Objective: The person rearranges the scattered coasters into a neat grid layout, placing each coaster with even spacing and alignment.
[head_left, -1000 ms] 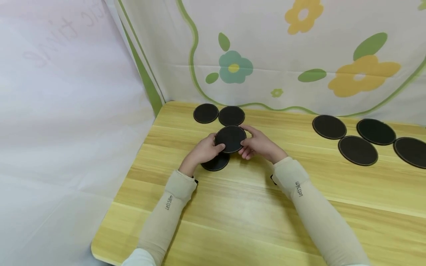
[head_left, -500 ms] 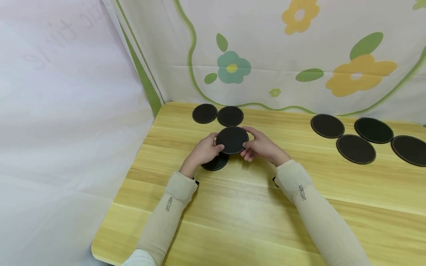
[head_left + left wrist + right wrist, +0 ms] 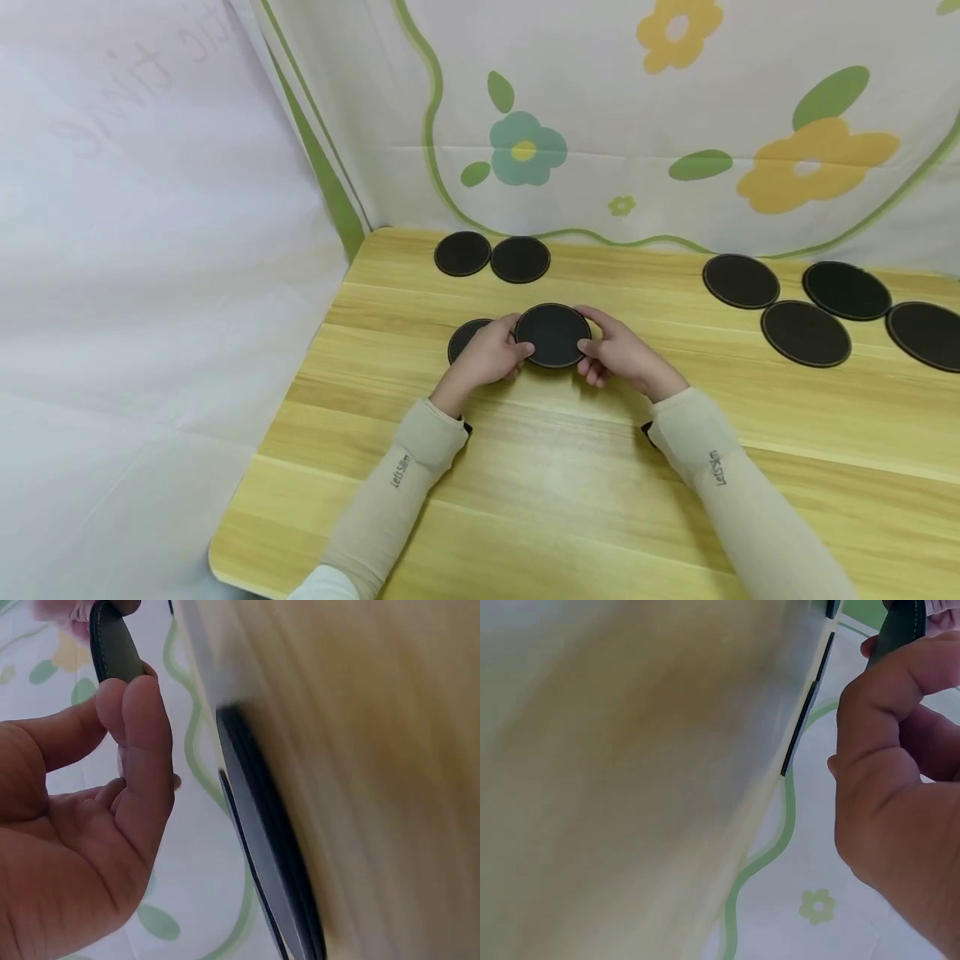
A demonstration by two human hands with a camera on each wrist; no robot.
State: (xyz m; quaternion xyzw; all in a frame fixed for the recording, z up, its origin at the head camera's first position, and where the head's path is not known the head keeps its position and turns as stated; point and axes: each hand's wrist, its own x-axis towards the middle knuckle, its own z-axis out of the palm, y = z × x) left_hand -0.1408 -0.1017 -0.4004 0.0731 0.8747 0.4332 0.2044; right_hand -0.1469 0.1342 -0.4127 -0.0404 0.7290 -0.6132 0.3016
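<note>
A round black coaster (image 3: 552,335) is held up above the table between both hands, its face tipped toward the head camera. My left hand (image 3: 487,354) pinches its left edge, thumb on the face. The right hand (image 3: 626,354) grips the opposite edge, with its thumb on top too. Pale stitching runs along the rim of the held coaster (image 3: 116,645) in the left wrist view. Partly hidden behind my left hand, another black coaster (image 3: 463,337) lies on the table; from the left wrist its dark edge (image 3: 274,832) looks thick and layered.
Two black coasters (image 3: 520,259) lie side by side at the back left of the wooden table (image 3: 555,483). Several more coasters (image 3: 806,333) are spread at the right. A flowered white cloth (image 3: 585,100) hangs behind the back edge, and white fabric (image 3: 150,333) hangs at the left.
Both hands have carried the held coaster right and toward the person, away from the back pair. More of the coaster behind the left hand shows on its left side now.
</note>
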